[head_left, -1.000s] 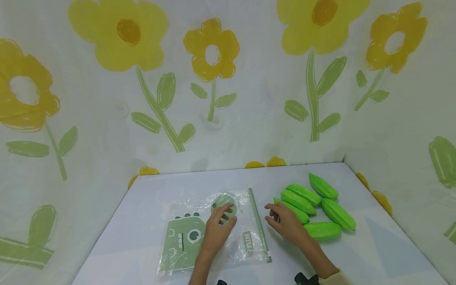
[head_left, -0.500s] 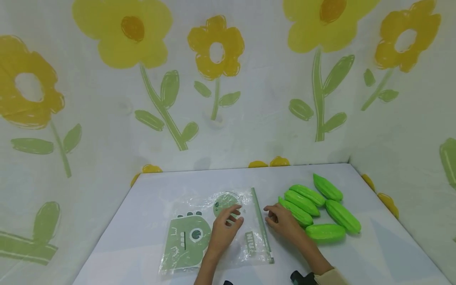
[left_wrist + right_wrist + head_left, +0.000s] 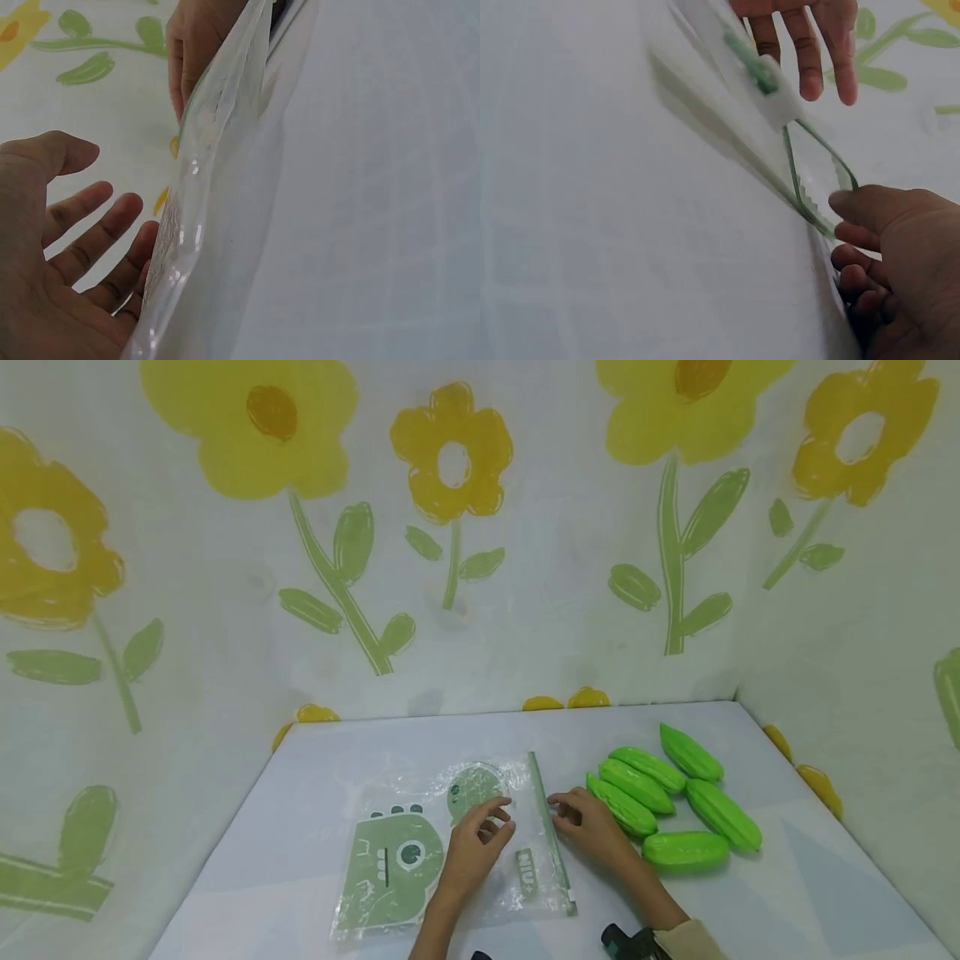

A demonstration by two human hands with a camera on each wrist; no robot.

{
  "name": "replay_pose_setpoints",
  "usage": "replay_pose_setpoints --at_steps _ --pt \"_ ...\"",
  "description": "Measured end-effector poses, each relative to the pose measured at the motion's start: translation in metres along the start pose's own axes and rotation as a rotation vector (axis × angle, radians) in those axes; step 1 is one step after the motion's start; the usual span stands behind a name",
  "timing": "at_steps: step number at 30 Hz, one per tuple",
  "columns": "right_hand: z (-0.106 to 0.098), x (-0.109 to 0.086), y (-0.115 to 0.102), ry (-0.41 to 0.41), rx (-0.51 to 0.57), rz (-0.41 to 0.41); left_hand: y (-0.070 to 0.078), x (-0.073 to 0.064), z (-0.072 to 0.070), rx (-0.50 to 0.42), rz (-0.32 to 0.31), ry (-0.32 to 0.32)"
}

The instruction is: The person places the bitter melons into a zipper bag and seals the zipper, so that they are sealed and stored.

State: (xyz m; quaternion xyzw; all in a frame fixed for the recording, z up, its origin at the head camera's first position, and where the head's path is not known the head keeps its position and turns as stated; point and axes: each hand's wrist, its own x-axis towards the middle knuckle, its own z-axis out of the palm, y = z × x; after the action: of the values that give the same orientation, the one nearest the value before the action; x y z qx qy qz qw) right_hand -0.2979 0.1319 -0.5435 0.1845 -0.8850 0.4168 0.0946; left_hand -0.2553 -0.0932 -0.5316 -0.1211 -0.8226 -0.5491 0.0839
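A clear plastic zip bag point(image 3: 495, 885) with green cartoon prints lies flat on the table, its green zip strip point(image 3: 542, 802) on the right side. My left hand point(image 3: 472, 847) hovers over the bag's middle, fingers apart and loosely bent, holding nothing. At the zip strip are the fingertips of my right hand point(image 3: 596, 831), thumb and index finger slightly apart. The right wrist view shows the bag's mouth point(image 3: 817, 169) gaping, its two green lips parted right by that thumb and index finger; a slider point(image 3: 769, 79) sits farther along.
Several bright green, ridged, tapered vegetable-like pieces point(image 3: 686, 852) lie on the white table point(image 3: 817, 893), right of my right hand. Behind and at both sides hangs a white cloth point(image 3: 525, 635) with yellow flowers. A dark wrist device point(image 3: 630, 942) sits at my right sleeve.
My right hand has moved left to the bag's zip strip. My left hand has shifted a little right over the bag. The green pieces stay in place.
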Motion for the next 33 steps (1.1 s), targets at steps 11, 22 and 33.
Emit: replay_pose_setpoints --at_steps 11,22,33 --pt "0.006 0.000 -0.004 -0.010 -0.042 0.088 0.006 0.006 0.004 -0.001 0.011 -0.043" --pt "0.011 -0.005 -0.011 -0.010 -0.118 0.126 0.007 0.011 0.016 0.073 0.009 -0.099" --pt "0.014 -0.004 -0.013 0.010 -0.177 0.134 0.008 0.020 0.022 0.175 -0.029 -0.127"
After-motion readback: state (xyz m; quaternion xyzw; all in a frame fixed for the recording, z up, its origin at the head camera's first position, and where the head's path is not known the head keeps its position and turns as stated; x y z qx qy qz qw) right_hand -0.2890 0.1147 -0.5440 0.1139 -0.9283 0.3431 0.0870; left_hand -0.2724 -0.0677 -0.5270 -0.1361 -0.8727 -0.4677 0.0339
